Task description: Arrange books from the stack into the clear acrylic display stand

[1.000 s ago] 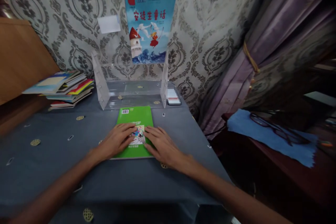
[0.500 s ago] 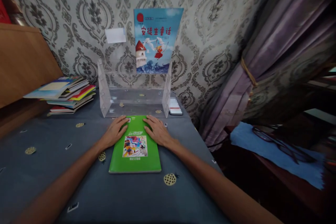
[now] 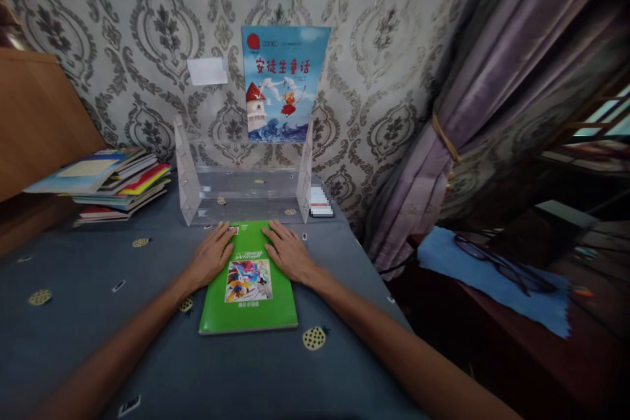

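A green book (image 3: 249,295) with a colourful picture on its cover lies flat on the grey-blue tablecloth (image 3: 73,315). My left hand (image 3: 212,256) rests flat on its far left corner, fingers stretched out. Opposite it, my right hand (image 3: 287,253) lies flat on the far right corner, fingers also extended. Just beyond the book stands a clear acrylic book stand (image 3: 245,177). A blue picture book (image 3: 282,84) stands upright in the stand's upper tier against the wall.
A stack of several books (image 3: 105,182) lies at the table's left. A wooden panel (image 3: 34,121) rises at far left. A purple tied curtain (image 3: 472,111) hangs right. A blue cloth with glasses (image 3: 497,269) lies on a dark side surface.
Both hands slid from the middle of the green book's cover up to its far corners. In view the book now lies a little lower and closer.
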`<state>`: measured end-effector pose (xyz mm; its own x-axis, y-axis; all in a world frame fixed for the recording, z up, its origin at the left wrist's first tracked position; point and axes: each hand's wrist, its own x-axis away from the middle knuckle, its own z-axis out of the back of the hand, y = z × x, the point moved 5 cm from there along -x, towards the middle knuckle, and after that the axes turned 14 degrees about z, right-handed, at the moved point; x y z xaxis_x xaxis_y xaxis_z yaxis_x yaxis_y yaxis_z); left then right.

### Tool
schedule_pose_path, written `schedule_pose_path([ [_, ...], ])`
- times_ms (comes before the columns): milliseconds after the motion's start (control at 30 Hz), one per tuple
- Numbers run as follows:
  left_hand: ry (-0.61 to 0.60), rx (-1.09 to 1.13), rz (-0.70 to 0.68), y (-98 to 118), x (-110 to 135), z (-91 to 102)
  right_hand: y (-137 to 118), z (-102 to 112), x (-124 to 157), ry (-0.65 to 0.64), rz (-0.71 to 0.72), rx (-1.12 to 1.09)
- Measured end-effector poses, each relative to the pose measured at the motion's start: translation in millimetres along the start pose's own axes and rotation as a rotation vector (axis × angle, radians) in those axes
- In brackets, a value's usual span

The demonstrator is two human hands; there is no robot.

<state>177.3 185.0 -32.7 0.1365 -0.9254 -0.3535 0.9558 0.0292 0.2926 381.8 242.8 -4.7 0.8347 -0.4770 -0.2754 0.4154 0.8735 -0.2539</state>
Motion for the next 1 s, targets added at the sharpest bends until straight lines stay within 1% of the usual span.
schedule_pose_path([
  [100, 0.010, -0.012, -0.011, 1, 4, -0.8, -7, 1, 7, -0.019, 0.003, 0.013],
  [200, 0.005, -0.023, -0.018, 7, 12, 0.9, -14, 3, 17, -0.025, 0.004, 0.015],
  [300, -0.014, -0.031, -0.021, 16, 27, 5.4, -22, 2, 30, -0.012, 0.015, 0.016],
  [400, -0.023, -0.037, -0.024, 27, 44, 10.9, -30, 2, 45, 0.030, 0.037, 0.016],
  [567, -0.023, -0.026, -0.043, 44, 72, 19.8, -49, 3, 78, 0.069, 0.093, -0.001],
  [667, -0.037, -0.016, -0.049, 50, 86, 24.3, -61, 8, 106, 0.057, 0.165, -0.028],
  [733, -0.045, -0.017, -0.054, 54, 95, 26.5, -69, 12, 128, 0.006, 0.241, -0.049],
  [900, -0.037, -0.010, -0.052, 61, 111, 29.9, -92, 24, 183, -0.150, 0.506, -0.059],
  [1000, -0.034, 0.003, -0.039, 64, 117, 31.7, -103, 24, 202, -0.193, 0.570, -0.015],
])
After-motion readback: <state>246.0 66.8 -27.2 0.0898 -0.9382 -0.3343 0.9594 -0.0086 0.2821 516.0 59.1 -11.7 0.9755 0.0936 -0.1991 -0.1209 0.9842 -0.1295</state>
